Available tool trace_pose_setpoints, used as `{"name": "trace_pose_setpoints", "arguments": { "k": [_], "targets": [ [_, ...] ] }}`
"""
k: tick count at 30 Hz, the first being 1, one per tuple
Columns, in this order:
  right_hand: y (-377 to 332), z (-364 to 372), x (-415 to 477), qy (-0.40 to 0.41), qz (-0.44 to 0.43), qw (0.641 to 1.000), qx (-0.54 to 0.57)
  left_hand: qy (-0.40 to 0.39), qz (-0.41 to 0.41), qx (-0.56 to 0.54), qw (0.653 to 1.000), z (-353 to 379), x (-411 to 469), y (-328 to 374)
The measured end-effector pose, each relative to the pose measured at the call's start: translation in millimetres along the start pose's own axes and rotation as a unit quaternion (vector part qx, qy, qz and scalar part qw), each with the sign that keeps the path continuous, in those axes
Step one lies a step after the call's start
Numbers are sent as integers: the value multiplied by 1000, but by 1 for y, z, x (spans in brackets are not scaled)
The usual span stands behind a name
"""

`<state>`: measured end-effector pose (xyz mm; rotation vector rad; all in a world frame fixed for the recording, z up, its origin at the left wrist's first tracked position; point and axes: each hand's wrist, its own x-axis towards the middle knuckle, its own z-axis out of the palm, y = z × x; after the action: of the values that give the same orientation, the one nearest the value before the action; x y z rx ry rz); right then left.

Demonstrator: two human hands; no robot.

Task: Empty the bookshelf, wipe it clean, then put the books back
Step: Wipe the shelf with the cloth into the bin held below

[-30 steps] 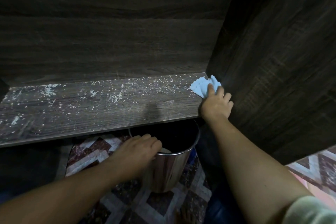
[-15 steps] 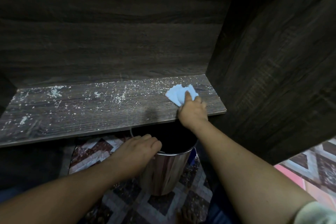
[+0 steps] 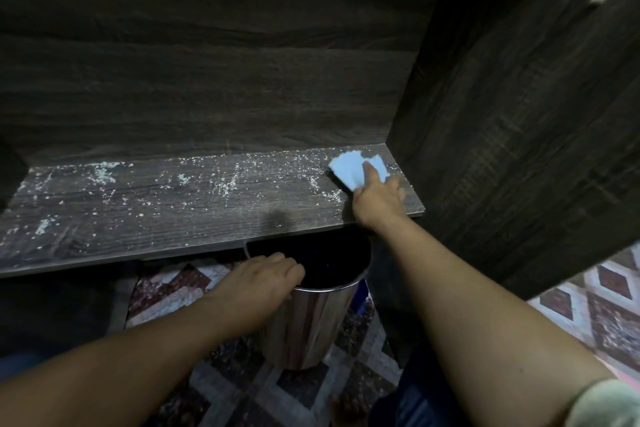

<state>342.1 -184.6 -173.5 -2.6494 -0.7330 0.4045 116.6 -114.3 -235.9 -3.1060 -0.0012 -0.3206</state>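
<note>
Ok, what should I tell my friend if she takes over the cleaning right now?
Left grip holds the rim of the shiny metal bin, which sits partly under the front edge of the dark wooden shelf board.
Right grip presses the light blue cloth on that board, near its right end.
Done: this shelf has no books on it.
Left: white specks dot most of the board. Wipe them off, then put the books back. No books are in view.

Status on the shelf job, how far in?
Done: shelf holds no books in view. In hand: right hand presses a blue cloth at the shelf's right end; left hand grips the metal bin under the front edge. Left: white specks cover most of the board; then books go back.
</note>
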Motion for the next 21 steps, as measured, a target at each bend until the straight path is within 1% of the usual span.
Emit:
{"name": "trace_pose_setpoints", "arguments": {
  "k": [2,4,5,8,11,12,14,16,18,19,21],
  "targets": [
    [0,12,-5,-49,-19,997,-59,1,3,4,1000,-1,-1,0],
    [-5,21,-12,-69,-57,989,-115,3,7,9,1000,-1,-2,-1],
    [-8,23,-15,-75,-70,987,-122,4,10,11,1000,-2,-3,-1],
    [-19,27,-15,-105,-97,987,-78,7,14,13,1000,-2,-4,-2],
    [-28,26,-14,-123,-125,984,15,10,13,9,1000,-3,-7,-3],
    [-31,24,-14,-115,-132,983,47,9,11,7,1000,-3,-9,-4],
    [-35,19,-12,-69,-138,985,77,6,8,4,1000,-3,-11,-4],
    [-35,11,-7,-5,-132,990,56,2,3,3,1000,-3,-12,-5],
    [-27,4,1,39,-108,993,22,3,1,3,1000,-3,-14,-6],
    [-21,2,6,50,-93,994,5,4,1,3,1000,-3,-15,-6],
    [-10,1,11,47,-69,996,-19,4,1,4,1000,-3,-16,-6]
  ]
}}
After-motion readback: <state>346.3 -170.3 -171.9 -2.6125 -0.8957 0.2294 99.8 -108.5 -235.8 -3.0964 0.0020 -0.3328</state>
